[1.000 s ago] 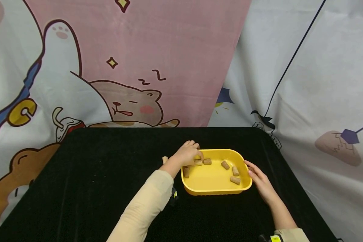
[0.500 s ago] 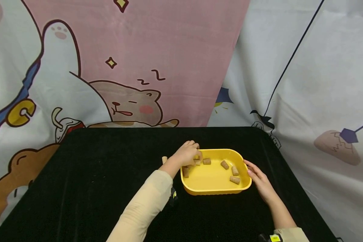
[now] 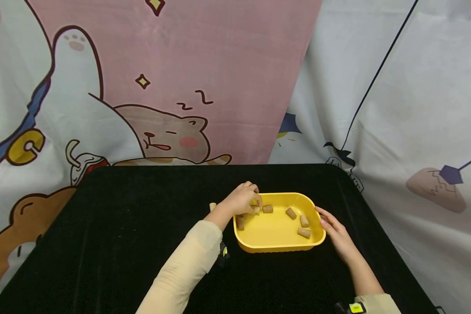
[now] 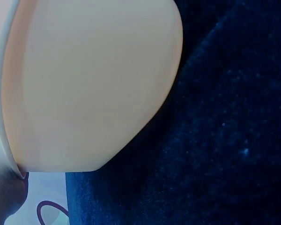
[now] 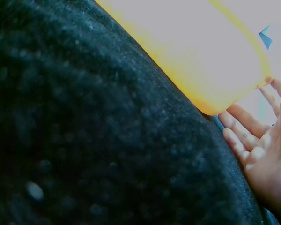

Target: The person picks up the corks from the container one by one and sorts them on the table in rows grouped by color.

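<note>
Yellow tray (image 3: 272, 241) of corks (image 3: 304, 233) stands toward the desk's (image 3: 141, 244) right edge. Right hand (image 3: 339, 235), fingers extended, braces its right end, apparently for steadiness; left hand (image 3: 241, 199) crosses the far-left corner, grip closure indeterminable.

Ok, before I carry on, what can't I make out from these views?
Head: the left hand covers part of the yellow tray's left end, so how many cork pieces lie there, and whether it pinches one, is unclear.
Head: the pale stub is partly hidden by the left wrist.
Left wrist: the tray's outer wall hides its inside; the picture edge cuts off the hand.
Right wrist: the tray is washed out and cut off on top.
</note>
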Demonstrator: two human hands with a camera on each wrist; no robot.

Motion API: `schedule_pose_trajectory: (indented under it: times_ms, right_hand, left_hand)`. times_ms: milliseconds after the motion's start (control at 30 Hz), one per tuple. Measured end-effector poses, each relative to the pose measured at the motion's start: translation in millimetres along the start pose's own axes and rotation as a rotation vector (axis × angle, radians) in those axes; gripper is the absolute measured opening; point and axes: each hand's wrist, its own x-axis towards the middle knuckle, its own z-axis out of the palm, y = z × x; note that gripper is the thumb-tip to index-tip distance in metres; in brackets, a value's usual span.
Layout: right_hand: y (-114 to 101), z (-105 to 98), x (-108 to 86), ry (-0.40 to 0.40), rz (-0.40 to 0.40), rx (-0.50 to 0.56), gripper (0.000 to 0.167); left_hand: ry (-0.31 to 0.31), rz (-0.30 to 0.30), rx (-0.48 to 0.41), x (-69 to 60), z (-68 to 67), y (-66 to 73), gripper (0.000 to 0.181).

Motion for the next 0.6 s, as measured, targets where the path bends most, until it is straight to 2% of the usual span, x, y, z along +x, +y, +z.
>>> schedule_pose_trajectory:
  times_ms: [233,600]
  right_hand:
    - [1.9,-0.4,0.6,-0.007,-0.003,-0.008,0.045]
    - [0.6,-1.2,-0.3,-0.017,-0.022,0.004,0.044]
  left_hand:
    - [0.029,-0.009,-0.081,-0.6,1.2,-2.4,0.018]
    - [0.161,-0.019,-0.273,-0.9,4.9,-7.1,0.019]
